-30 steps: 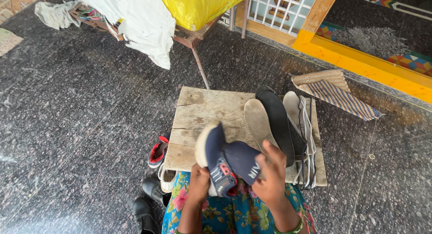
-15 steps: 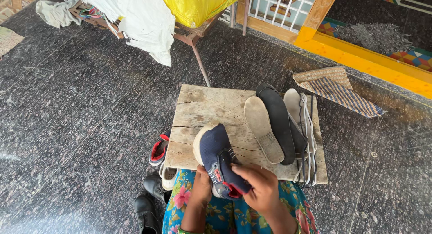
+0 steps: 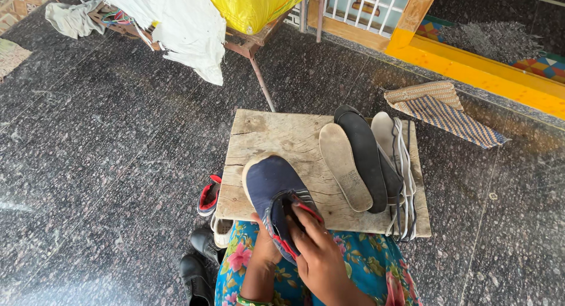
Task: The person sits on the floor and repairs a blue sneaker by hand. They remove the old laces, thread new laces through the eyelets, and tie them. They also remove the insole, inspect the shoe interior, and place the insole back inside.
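Navy canvas shoe with red trim rests on a worn wooden surface; left hand grips its heel, right hand fingers reach inside, beside a tan insole

yellow sack at top, perhaps plastic

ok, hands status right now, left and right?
Left hand: closed on the navy shoe, gripping it from below.
Right hand: fingers pushed into the shoe's opening, holding its edge.

Navy shoe (red trim) toe-forward on wooden board.
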